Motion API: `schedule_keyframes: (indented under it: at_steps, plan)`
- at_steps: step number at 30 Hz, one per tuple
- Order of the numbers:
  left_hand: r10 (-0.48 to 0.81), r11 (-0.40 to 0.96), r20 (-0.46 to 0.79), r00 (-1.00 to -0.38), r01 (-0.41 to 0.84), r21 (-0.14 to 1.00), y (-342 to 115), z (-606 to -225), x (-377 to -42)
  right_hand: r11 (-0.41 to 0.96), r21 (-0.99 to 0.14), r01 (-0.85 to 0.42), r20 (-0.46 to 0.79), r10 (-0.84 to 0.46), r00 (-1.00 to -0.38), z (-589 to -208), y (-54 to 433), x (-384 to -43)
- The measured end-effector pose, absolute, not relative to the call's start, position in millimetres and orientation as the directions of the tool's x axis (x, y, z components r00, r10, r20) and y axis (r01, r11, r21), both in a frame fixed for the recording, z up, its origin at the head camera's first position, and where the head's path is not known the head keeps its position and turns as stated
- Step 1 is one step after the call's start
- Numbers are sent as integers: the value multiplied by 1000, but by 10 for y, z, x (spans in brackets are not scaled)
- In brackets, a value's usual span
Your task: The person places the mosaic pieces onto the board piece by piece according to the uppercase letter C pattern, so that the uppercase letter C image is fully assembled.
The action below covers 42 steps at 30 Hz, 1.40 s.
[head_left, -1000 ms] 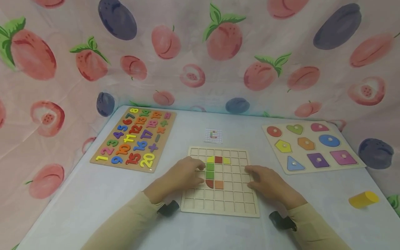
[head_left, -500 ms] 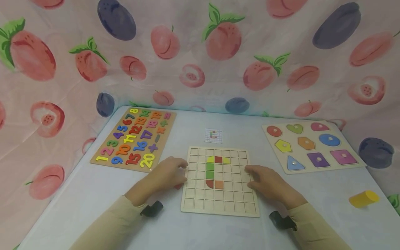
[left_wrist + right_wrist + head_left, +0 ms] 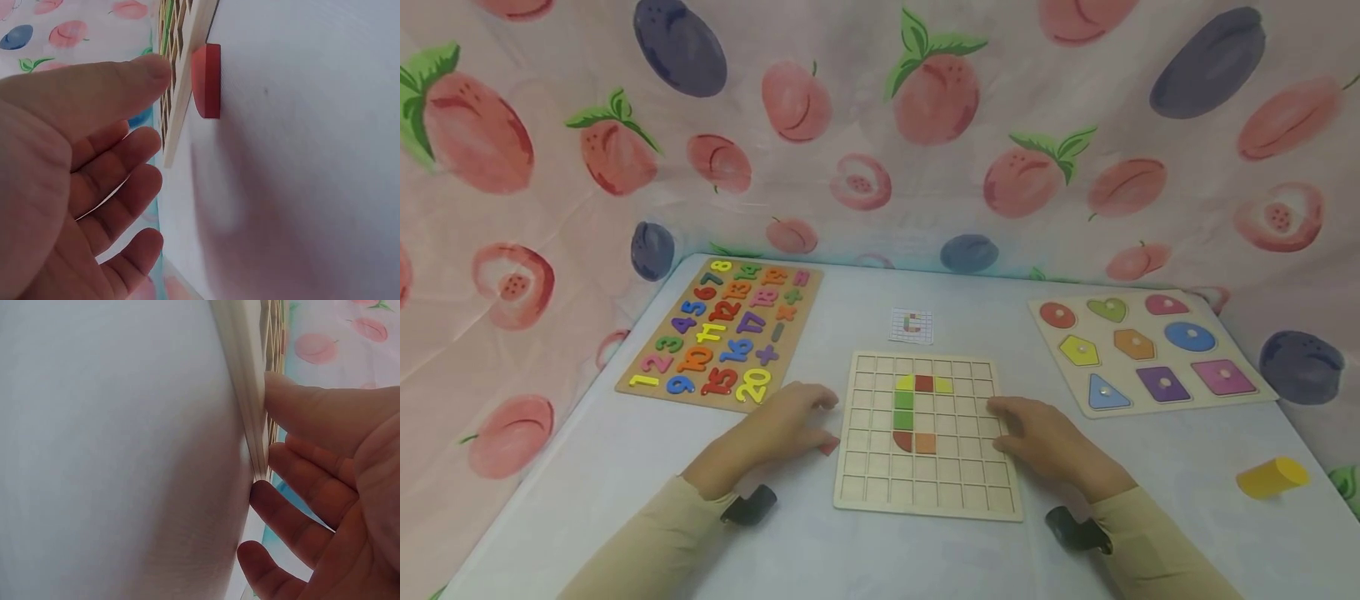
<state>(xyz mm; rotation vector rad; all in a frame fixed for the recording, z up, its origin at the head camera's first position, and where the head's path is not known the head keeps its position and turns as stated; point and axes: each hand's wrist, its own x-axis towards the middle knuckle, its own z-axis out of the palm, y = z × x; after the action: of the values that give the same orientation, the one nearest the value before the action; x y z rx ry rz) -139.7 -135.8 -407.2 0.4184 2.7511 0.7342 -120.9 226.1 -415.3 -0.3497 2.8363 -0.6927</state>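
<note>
A wooden grid board (image 3: 964,497) lies flat in the middle of the head view. Set in its squares are green tiles (image 3: 904,410), an orange square (image 3: 926,443), a rounded red tile (image 3: 902,441), a red square (image 3: 924,384) and yellow pieces. Just left of the board, my left hand (image 3: 782,423) hovers with loosely bent fingers and nothing between them. Beside its thumb a loose red piece (image 3: 207,81) with one curved side lies on the cloth, close to the board's edge. My right hand (image 3: 1048,437) touches the board's right edge with thumb and fingertips, fingers relaxed.
A number puzzle board (image 3: 700,392) lies at the left, a knobbed shape board (image 3: 1078,400) at the right. Behind the grid stands a small pattern card (image 3: 925,332) lying on the white cloth. A yellow cylinder (image 3: 1262,482) is at the far right.
My left hand has moved left, from over the grid squares to beside the board. The loose red piece has come into sight under it. My right hand has stayed in place.
</note>
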Motion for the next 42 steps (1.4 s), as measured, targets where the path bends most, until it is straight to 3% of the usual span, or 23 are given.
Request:
schedule_keyframes:
  at_steps: [7, 15, 35, 42]
  plan:
    - [353, 833, -218, -910, 200, 516, -1416, -4110, -1364, 859, -473, -194, -127, -285, -950, -4166, 2260, -1217]
    - [399, 803, -185, -898, 244, 544, -1444, -4190, -1369, 862, -479, -165, -148, -265, -953, -4147, 2248, -1217]
    - [347, 809, -198, -916, 186, 557, -1413, -4170, -1406, 861, -490, -138, -177, -253, -951, -4130, 2242, -1198]
    - [343, 807, -143, -928, 213, 551, -1403, -4180, -1419, 863, -483, -151, -158, -255, -954, -4159, 2253, -1204]
